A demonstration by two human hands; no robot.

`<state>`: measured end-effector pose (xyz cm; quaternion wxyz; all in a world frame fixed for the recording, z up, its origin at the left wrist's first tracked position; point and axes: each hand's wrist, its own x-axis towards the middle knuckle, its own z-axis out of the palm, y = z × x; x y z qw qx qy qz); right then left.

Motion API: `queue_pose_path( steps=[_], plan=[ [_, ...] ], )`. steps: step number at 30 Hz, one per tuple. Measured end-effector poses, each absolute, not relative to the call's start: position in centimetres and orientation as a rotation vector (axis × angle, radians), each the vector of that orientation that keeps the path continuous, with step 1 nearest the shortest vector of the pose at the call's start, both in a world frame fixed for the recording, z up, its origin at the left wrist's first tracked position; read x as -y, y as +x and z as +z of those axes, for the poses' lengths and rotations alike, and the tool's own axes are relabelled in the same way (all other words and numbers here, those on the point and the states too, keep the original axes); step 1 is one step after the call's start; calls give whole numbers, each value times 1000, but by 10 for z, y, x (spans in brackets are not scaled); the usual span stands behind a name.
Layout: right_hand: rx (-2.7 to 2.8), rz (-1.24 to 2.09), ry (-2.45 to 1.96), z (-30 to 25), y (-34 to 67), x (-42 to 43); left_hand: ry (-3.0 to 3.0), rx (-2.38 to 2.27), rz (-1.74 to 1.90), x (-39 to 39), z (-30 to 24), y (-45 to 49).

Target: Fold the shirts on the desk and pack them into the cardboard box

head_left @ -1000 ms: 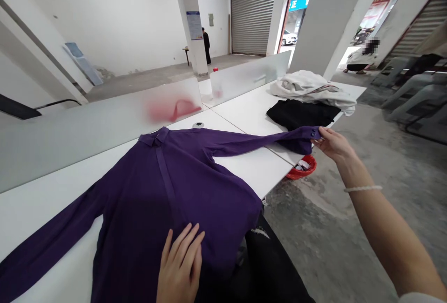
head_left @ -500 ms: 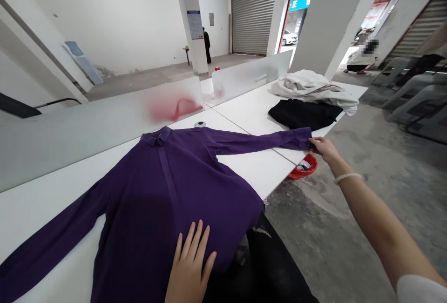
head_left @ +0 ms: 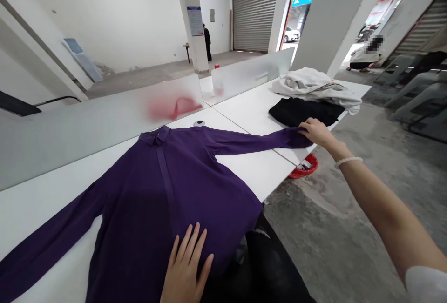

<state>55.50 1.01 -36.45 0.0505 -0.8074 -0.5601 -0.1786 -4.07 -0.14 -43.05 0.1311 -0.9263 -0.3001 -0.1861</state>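
Observation:
A purple button-up shirt [head_left: 157, 191] lies spread face-down on the white table [head_left: 251, 172], collar toward the divider, both sleeves stretched out sideways. My left hand [head_left: 185, 265] rests flat on the shirt's lower back, fingers spread. My right hand [head_left: 314, 131] lies on the cuff end of the shirt's right sleeve [head_left: 258, 141] near the table's edge, fingers laid over the cloth. A white bead bracelet [head_left: 348, 161] circles that wrist.
A folded black garment [head_left: 303, 111] and a heap of pale clothes [head_left: 314, 86] lie at the table's far right. A frosted divider [head_left: 104, 121] runs along the back. A red basket [head_left: 304, 166] sits on the concrete floor under the edge. People stand and crouch far off.
My right hand has lowered the sleeve cuff from the air onto the table and now rests on top of it. My left hand shifted slightly on the shirt's back.

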Motion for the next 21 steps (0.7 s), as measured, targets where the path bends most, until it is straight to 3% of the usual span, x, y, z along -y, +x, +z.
queue_pose_path(
  steps=[5, 14, 21],
  plan=[
    [1487, -907, -2148, -331, 545, -7, -2727, 894, -570, 1, -430, -42],
    [1900, -315, -2329, -393, 544, 7, -2762, 913, -534, -1, -429, -44],
    [1075, -291, -2463, -320, 546, -31, -2817, 891, -668, -6, -414, 5]
  ],
)
